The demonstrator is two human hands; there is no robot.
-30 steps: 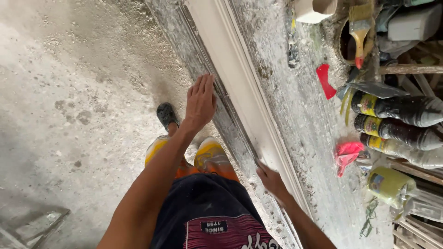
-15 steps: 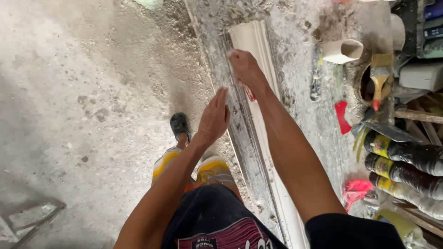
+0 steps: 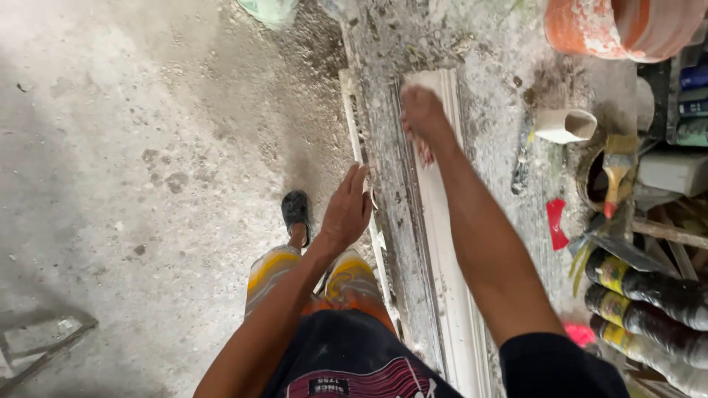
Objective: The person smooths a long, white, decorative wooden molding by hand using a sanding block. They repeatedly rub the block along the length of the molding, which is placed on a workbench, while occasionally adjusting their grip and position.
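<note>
Left hand [image 3: 346,210] was flat, fingers spread, holding nothing, resting at the near edge of the dusty surface [image 3: 487,59], above the concrete floor [image 3: 147,184]. White plaster moulding [image 3: 442,250] lay lengthwise along the surface. Right hand [image 3: 422,112] pressed on the moulding's far end, closed over a small reddish object; cannot tell what. Further right: cardboard tube [image 3: 564,125], paintbrush [image 3: 618,171], red scraper [image 3: 555,223], sealant cartridges [image 3: 649,291].

Dark printed shirt [image 3: 354,368], orange-yellow shorts [image 3: 324,284], black sandal [image 3: 296,210]

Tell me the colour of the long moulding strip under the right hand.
White long moulding strip, dusty; head view.
</note>
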